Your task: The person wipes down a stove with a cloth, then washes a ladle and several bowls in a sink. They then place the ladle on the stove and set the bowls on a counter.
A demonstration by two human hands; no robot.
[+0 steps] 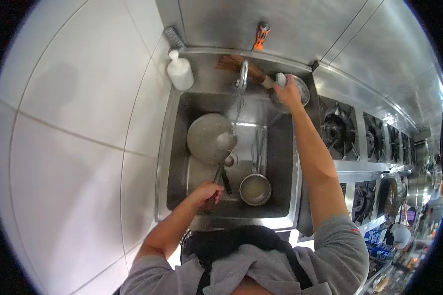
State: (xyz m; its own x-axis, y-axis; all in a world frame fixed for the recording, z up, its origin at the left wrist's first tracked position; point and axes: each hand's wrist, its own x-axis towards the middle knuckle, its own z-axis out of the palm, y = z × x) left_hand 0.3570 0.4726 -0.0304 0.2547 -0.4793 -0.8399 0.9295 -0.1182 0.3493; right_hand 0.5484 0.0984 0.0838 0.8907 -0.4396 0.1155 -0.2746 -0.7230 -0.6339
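Observation:
My left hand (pixel 207 192) is closed around the handle of a metal ladle (pixel 226 141). The ladle's bowl is over a large round pan (pixel 202 132) of cloudy water in the sink (pixel 280 162). Water runs from the tap (pixel 243 73) close to the ladle. My right hand (pixel 288 93) reaches to the back right ledge, fingers curled by a white object (pixel 281 79) at a round metal container (pixel 302 91). The handle end of a brown bristle brush (pixel 236 64) lies right beside those fingers; what they grip I cannot tell.
A small round metal vessel (pixel 255 189) with cloudy liquid sits at the sink's front right, long handles behind it. A white pump bottle (pixel 180 71) stands at the back left. An orange-handled tool (pixel 262 37) is at the back wall. Gas burners (pixel 337 128) line the right.

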